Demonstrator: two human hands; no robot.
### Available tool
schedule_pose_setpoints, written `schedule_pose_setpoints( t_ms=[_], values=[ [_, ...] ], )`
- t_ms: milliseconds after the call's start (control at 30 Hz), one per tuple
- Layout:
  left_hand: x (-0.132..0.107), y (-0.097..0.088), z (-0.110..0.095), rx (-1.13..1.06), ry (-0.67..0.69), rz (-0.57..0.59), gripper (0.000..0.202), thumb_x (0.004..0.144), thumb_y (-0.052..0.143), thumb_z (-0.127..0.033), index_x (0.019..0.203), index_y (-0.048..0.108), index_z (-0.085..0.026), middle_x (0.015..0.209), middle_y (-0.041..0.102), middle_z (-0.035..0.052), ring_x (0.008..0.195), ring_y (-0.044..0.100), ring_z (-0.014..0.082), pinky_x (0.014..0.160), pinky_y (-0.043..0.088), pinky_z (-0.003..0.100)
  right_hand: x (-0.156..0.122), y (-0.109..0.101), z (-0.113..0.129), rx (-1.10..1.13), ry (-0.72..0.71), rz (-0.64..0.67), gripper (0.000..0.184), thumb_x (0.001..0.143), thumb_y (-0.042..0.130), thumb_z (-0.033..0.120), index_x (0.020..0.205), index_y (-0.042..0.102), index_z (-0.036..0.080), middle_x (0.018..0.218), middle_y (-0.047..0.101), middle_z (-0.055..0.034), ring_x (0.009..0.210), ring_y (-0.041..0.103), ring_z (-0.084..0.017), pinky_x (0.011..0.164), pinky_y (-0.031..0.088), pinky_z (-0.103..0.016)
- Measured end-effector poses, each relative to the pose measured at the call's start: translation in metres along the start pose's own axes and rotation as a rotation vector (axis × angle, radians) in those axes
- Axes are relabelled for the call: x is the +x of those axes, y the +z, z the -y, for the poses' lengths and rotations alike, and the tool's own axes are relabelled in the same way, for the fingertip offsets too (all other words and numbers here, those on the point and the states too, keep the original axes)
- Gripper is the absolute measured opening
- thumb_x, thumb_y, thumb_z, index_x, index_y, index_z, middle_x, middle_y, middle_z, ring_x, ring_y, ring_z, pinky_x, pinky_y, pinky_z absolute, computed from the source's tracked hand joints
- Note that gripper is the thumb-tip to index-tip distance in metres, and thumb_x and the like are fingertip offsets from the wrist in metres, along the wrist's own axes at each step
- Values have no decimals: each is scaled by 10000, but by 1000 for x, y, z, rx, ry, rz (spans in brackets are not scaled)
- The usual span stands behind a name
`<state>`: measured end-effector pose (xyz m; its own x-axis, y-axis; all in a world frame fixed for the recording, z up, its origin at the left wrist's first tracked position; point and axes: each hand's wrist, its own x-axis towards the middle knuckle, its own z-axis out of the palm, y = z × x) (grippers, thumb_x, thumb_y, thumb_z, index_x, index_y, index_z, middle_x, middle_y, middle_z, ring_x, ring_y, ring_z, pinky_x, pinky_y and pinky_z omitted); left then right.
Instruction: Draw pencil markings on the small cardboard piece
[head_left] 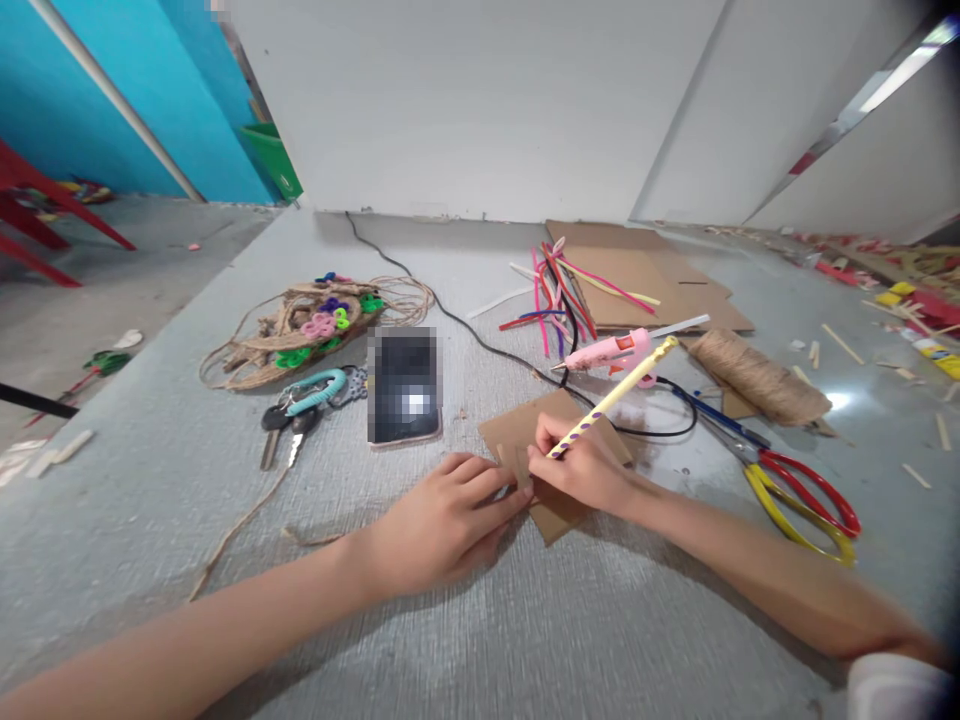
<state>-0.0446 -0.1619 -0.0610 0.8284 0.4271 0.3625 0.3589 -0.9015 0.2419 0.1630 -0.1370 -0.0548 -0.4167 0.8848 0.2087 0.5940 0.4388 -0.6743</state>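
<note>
A yellow pencil [600, 407] with dark oval spots is gripped in my right hand [581, 465], slanting up to the right. Its tip is hidden behind my fingers, close to a square cardboard piece [559, 412] lying askew on the table. A narrow cardboard strip [515, 462] rests on top of that square. My left hand [450, 515], fingers close together and slightly bent, holds the strip and square down at the left edge. The fingertips of both hands nearly meet there.
Behind the square lie a pink glue gun [607, 352] with a black cord, pipe cleaners [551, 290] and cardboard sheets [637, 260]. To the right are a twine roll [765, 375] and scissors [799, 490]. At left are a phone [405, 385], keys [296, 420] and a decorated twine piece [307, 320].
</note>
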Motion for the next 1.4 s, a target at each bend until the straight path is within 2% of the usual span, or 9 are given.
schedule_pose_setpoints(
  t_ms=[233,367,467,700,867,1000,1133,1267,1400],
  values=[
    [-1,1,1,-8,0,16,340,911,408,-191,1223,540,-153,1013,621,94,876,564,208,768,476,375,2,-3,3,38,21,52,198,681,496,130,594,334,204,510,344,74,491,323,-78,503,252,-227],
    [-1,1,1,-15,0,15,345,911,408,-188,1230,537,-159,1009,621,92,866,563,204,766,476,375,3,-4,2,-7,18,-17,209,658,488,113,581,316,203,501,340,71,493,310,-80,513,242,-235],
    [0,1,1,-10,2,12,338,912,406,-185,1220,541,-153,1015,622,92,872,564,206,771,477,378,3,-4,2,11,1,30,208,664,493,122,582,320,203,496,336,74,486,306,-77,515,248,-235],
    [0,0,0,1,-3,1,324,918,398,-191,1205,547,-161,1006,629,88,859,569,199,758,482,369,2,-3,2,30,91,33,228,785,529,285,628,385,205,538,396,64,515,376,-85,521,289,-227],
    [-1,1,0,-5,-4,10,331,914,403,-188,1213,543,-163,1008,626,90,868,566,202,766,479,371,1,-2,1,-1,76,-4,211,759,508,214,612,357,205,528,379,65,511,358,-84,520,276,-231],
    [-1,0,0,-10,-2,27,340,909,406,-190,1221,536,-155,1021,622,95,876,566,210,767,477,379,1,-2,1,24,40,57,222,740,522,199,601,348,205,514,362,72,498,335,-80,513,270,-225],
    [-1,0,0,-8,-5,16,339,908,399,-179,1215,541,-156,1005,622,95,866,566,206,766,475,373,2,-3,2,5,39,-19,218,704,514,151,592,335,203,511,365,71,500,338,-79,523,265,-231],
    [-1,0,0,-3,0,20,353,900,408,-181,1231,530,-161,1018,621,97,876,565,205,772,473,369,2,-3,2,39,28,59,209,691,513,146,592,338,204,504,331,77,486,313,-77,510,256,-229],
    [-1,1,0,-14,-5,26,356,901,406,-176,1235,528,-159,1023,620,97,878,564,209,775,471,376,2,-3,1,1,20,-31,209,670,501,119,592,326,203,507,349,74,494,324,-78,512,245,-234]
  ],
)
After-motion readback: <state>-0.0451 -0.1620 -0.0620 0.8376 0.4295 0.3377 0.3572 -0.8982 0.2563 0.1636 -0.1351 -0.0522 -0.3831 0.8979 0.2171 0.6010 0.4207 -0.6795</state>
